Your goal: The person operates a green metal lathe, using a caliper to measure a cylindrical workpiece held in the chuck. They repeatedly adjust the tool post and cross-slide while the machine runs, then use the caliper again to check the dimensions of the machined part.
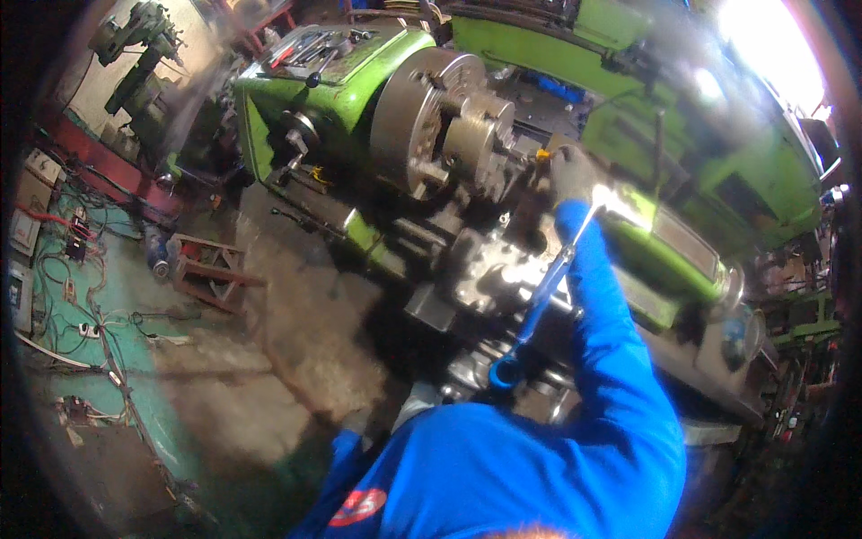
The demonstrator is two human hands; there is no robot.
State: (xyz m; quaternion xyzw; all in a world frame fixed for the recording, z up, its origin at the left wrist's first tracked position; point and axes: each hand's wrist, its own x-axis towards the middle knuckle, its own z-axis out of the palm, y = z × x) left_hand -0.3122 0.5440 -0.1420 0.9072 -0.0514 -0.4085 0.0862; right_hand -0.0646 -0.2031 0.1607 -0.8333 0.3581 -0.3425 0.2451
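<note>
My right arm, in a blue sleeve, reaches over the carriage of a large green lathe (359, 81). On my right hand (576, 172) is a grey glove, with the fingers bunched near a cylindrical metal workpiece (471, 148) in the big round chuck (409, 108). A small yellow-orange piece (542, 154) shows at the fingertips; what it belongs to is hidden. Beside my right forearm, a long blue bar (539, 301) with a ring at its near end slants over the carriage (485, 269). My left hand (356, 420), in a dark glove, is low beside my body, its fingers unclear.
Several hand tools (310, 49) lie on top of the headstock. The green tailstock (682, 242) stands to the right. A rusty metal stand (215, 269) is on the floor at left, near tangled cables (99, 314). Another green machine (718, 162) stands behind.
</note>
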